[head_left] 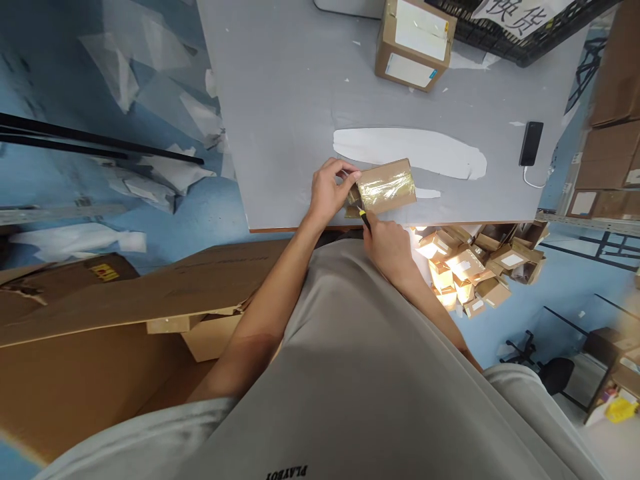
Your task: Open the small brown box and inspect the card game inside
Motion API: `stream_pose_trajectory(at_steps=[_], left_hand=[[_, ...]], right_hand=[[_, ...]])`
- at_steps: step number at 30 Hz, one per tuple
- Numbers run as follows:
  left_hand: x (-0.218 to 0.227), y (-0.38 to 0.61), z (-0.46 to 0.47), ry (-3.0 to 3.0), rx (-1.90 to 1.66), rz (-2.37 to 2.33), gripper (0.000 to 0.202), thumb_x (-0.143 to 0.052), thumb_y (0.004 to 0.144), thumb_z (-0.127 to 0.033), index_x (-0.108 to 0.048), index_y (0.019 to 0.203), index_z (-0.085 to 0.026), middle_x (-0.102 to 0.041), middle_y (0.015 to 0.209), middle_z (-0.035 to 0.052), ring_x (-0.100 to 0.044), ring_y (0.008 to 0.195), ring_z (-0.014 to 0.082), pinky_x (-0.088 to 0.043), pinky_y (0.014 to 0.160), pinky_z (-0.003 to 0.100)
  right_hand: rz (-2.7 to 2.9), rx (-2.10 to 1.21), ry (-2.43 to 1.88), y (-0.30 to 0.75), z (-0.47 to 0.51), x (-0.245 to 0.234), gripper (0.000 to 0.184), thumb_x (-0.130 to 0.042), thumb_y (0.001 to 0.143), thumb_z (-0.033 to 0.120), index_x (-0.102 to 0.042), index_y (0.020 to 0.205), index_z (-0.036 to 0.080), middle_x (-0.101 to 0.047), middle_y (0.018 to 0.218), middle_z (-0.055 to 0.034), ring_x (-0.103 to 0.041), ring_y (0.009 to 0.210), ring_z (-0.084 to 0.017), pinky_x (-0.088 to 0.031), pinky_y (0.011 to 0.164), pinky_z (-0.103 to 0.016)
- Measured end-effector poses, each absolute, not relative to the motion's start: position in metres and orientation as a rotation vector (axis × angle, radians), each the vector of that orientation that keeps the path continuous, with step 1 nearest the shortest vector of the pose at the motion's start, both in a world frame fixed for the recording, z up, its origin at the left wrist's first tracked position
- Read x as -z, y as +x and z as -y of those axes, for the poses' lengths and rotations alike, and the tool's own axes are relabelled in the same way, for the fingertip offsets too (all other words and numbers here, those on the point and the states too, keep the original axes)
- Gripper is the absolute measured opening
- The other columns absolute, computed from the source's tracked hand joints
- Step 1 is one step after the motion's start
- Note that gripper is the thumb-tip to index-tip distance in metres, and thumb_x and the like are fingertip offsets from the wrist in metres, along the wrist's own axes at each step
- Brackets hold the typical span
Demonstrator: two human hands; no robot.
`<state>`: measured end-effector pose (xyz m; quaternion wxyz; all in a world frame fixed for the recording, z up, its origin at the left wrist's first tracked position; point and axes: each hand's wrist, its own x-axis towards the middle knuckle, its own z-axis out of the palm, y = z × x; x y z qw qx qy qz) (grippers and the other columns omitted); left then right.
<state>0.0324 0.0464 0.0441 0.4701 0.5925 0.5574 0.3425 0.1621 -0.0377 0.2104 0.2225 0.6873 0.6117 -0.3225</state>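
A small brown cardboard box (389, 186) wrapped in shiny clear tape lies near the front edge of the grey table (280, 100). My left hand (327, 190) grips the box's left end, fingers curled over its top. My right hand (387, 243) is closed round a small yellow-and-black utility knife (363, 218), whose tip touches the box's lower left corner.
A larger labelled cardboard box (414, 41) stands at the table's back, beside a black crate (520, 27). A black phone (531, 143) on a white cable lies at the right. Several small boxes (470, 267) are piled on the floor at the right; big flattened cartons (100, 313) at the left.
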Motion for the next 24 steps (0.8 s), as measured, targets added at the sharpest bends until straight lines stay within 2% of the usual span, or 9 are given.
stream_pose_trajectory(at_steps=[2,5,6,10,15,17,19,22,24], left_hand=[[-0.044,0.032,-0.046,1.457,-0.849,-1.360,0.035,-0.076,0.102,-0.060,-0.078,0.098,-0.025,-0.080,0.106,0.0088,-0.073,0.096,0.0240,-0.061,0.091,0.037],[-0.045,0.032,-0.044,1.440,-0.829,-1.376,0.037,-0.075,0.102,-0.062,-0.078,0.100,-0.025,-0.079,0.109,0.0095,-0.074,0.099,0.0244,-0.061,0.083,0.035],[-0.046,0.032,-0.043,1.429,-0.825,-1.383,0.037,-0.074,0.102,-0.061,-0.079,0.101,-0.025,-0.079,0.110,0.0098,-0.074,0.099,0.0242,-0.060,0.080,0.034],[-0.048,0.034,-0.044,1.397,-0.833,-1.402,0.032,-0.073,0.103,-0.056,-0.079,0.101,-0.024,-0.080,0.109,0.0088,-0.075,0.099,0.0228,-0.058,0.075,0.031],[-0.050,0.034,-0.049,1.425,-0.825,-1.420,0.025,-0.071,0.104,-0.048,-0.078,0.102,-0.024,-0.080,0.108,0.0081,-0.075,0.101,0.0236,-0.060,0.081,0.033],[-0.054,0.032,-0.050,1.480,-0.805,-1.412,0.024,-0.068,0.106,-0.046,-0.078,0.105,-0.025,-0.080,0.110,0.0085,-0.075,0.106,0.0252,-0.062,0.089,0.036],[-0.062,0.032,-0.049,1.576,-0.797,-1.402,0.024,-0.065,0.108,-0.045,-0.079,0.109,-0.026,-0.080,0.116,0.0098,-0.073,0.115,0.0288,-0.061,0.104,0.044],[-0.077,0.042,-0.043,1.751,-0.781,-1.321,0.025,-0.062,0.111,-0.046,-0.079,0.119,-0.029,-0.077,0.134,0.0113,-0.067,0.138,0.0350,-0.049,0.126,0.057],[-0.084,0.057,-0.038,1.855,-0.721,-1.196,0.027,-0.061,0.111,-0.047,-0.078,0.124,-0.031,-0.075,0.142,0.0099,-0.059,0.153,0.0367,-0.039,0.135,0.063]], right_hand=[[-1.708,0.855,2.058,0.183,0.041,-0.212,0.042,-0.041,0.120,0.030,-0.064,0.154,0.020,-0.084,0.120,-0.0166,-0.081,0.110,-0.034,-0.059,0.095,-0.039],[-1.686,0.669,2.453,0.227,0.037,-0.194,0.045,-0.037,0.119,0.031,-0.065,0.151,0.015,-0.079,0.135,-0.0217,-0.077,0.121,-0.034,-0.057,0.099,-0.038],[-1.648,0.632,2.569,0.242,0.034,-0.183,0.045,-0.035,0.119,0.031,-0.066,0.147,0.014,-0.078,0.135,-0.0228,-0.078,0.119,-0.033,-0.057,0.098,-0.038],[-1.524,0.925,2.723,0.274,0.030,-0.147,0.045,-0.034,0.118,0.039,-0.071,0.128,0.016,-0.082,0.101,-0.0135,-0.080,0.087,-0.026,-0.056,0.089,-0.033],[-1.480,0.999,2.765,0.259,0.049,-0.140,0.042,-0.037,0.117,0.044,-0.071,0.121,0.020,-0.083,0.093,-0.0101,-0.081,0.088,-0.028,-0.057,0.089,-0.033],[-1.440,1.064,2.785,0.252,0.056,-0.141,0.042,-0.037,0.117,0.045,-0.071,0.120,0.021,-0.084,0.091,-0.0088,-0.082,0.086,-0.026,-0.058,0.091,-0.033],[-1.398,1.129,2.824,0.248,0.063,-0.141,0.044,-0.036,0.118,0.046,-0.072,0.123,0.020,-0.085,0.094,-0.0086,-0.082,0.081,-0.024,-0.059,0.092,-0.032],[-1.368,1.183,2.861,0.247,0.070,-0.141,0.046,-0.036,0.118,0.045,-0.070,0.135,0.018,-0.087,0.108,-0.0112,-0.082,0.078,-0.022,-0.060,0.089,-0.030],[-1.395,1.154,2.835,0.247,0.075,-0.144,0.048,-0.036,0.118,0.043,-0.066,0.146,0.018,-0.086,0.119,-0.0132,-0.084,0.086,-0.023,-0.060,0.088,-0.030]])
